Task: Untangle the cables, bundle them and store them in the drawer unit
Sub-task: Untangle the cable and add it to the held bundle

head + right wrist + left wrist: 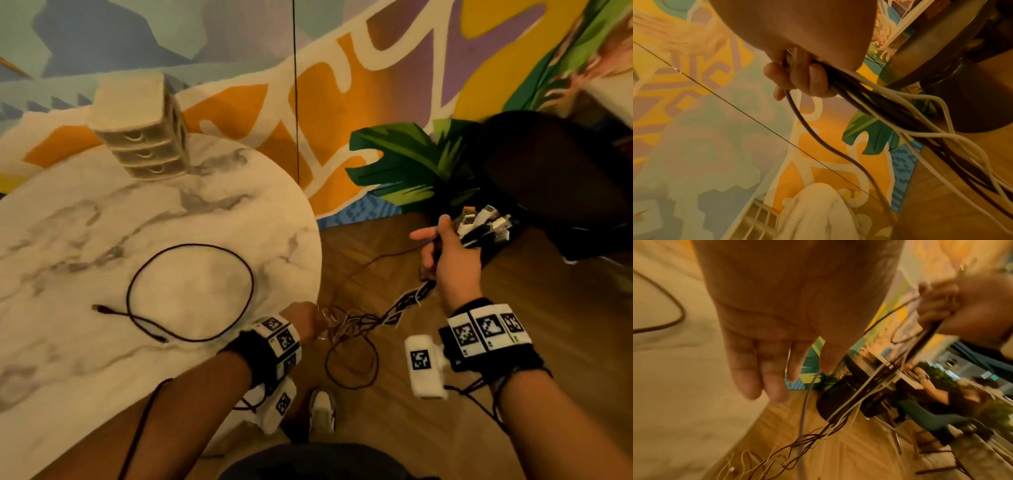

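Nearest the head camera, at the lower centre of the frame, the left hand (303,320) hangs just off the edge of the surface (85,240). The left wrist view shows its fingers (756,369) straight and relaxed, one thin grey strand running down beside them; whether it is pinched I cannot tell. The hand seems placed low to comb the loose ends apart.

Just past it, the tangle of cables (356,323) sags toward the wooden floor (513,281), dark and white strands crossing, one dark loop drooping lowest.

Up and to the right, the right hand (448,260) is raised with its fingers (813,81) curled tight round the gathered cables, thumb sticking out. The plugs (483,224) fan out above the fist. Holding all the connector ends together and high probably lets the weight of the cables pull the knots downward, where the other hand can work them.

On the surface at centre left lies a single dark cable (191,291) in an open loop, apparently freed and set aside.

Farthest, at upper left, the drawer unit (144,130) stands on the surface, drawers shut, well apart from both hands. Behind it is a painted wall (394,85).
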The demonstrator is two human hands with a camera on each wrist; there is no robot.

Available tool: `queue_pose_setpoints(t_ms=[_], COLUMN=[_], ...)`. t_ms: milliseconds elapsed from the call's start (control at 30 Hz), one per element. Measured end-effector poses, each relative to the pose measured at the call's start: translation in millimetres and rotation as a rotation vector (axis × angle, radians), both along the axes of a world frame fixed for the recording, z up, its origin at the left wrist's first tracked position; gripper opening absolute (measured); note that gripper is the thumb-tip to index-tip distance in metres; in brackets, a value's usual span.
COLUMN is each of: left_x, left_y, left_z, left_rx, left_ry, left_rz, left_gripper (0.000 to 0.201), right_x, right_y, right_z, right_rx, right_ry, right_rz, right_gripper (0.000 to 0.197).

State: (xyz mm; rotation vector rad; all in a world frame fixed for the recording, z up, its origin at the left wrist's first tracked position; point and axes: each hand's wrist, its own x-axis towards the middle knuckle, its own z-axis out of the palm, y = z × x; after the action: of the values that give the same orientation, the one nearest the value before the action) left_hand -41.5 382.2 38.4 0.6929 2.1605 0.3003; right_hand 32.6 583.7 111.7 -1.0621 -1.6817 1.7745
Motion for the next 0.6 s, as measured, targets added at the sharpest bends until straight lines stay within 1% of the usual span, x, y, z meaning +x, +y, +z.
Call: queue_pose_setpoints(t_ms=[33,67,100,167,200,233,267,300,333,367,400,433,500,533,567,600], left_x=[4,7,10,14,16,16,15,12,8,3,-1,-4,-5,-3,-2,1], left_y=[5,11,21,49,64,76,84,86,84,78,70,62,43,39,37,40], left_z=[-2,2,11,37,48,58,62,59,52,39,25,8,-16,-21,-18,-11], left_rx=[-0.029,0.03,0.162,0.455,0.575,0.66,0.709,0.725,0.707,0.645,0.539,0.356,-0.083,-0.183,-0.156,-0.038], left_ry=[0.081,0.132,0.156,0.17,0.129,0.069,0.03,0.028,0.048,0.059,0.045,0.03,0.043,0.065,0.076,0.073], left_rz=[-0.013,0.018,0.053,0.058,0.049,0.051,0.055,0.057,0.061,0.067,0.069,0.042,-0.101,-0.171,-0.193,-0.18], left_gripper=[0.037,0.039,0.043,0.049,0.044,0.034,0.024,0.019,0.019,0.023,0.026,0.03,0.037,0.039,0.043,0.049], right_x=[5,8,11,12,12,11,11,12,14,17,21,26,30,30,30,27], right_y=[-1,-4,-8,-17,-21,-22,-21,-17,-14,-9,-4,1,4,3,1,-4], right_z=[-1,-2,-3,-4,-2,-1,0,0,1,1,1,1,1,2,1,3], right_rx=[-0.006,-0.011,-0.017,-0.035,-0.048,-0.058,-0.062,-0.051,-0.031,-0.007,0.006,0.014,0.019,0.017,0.012,-0.006], right_ry=[-0.016,-0.038,-0.062,-0.102,-0.111,-0.108,-0.098,-0.092,-0.093,-0.094,-0.086,-0.077,-0.065,-0.061,-0.067,-0.083], right_rz=[0.027,0.067,0.105,0.16,0.156,0.136,0.112,0.102,0.111,0.123,0.127,0.121,0.109,0.118,0.14,0.164], right_gripper=[0.053,0.053,0.053,0.05,0.049,0.047,0.048,0.051,0.054,0.054,0.054,0.054,0.054,0.055,0.055,0.055])
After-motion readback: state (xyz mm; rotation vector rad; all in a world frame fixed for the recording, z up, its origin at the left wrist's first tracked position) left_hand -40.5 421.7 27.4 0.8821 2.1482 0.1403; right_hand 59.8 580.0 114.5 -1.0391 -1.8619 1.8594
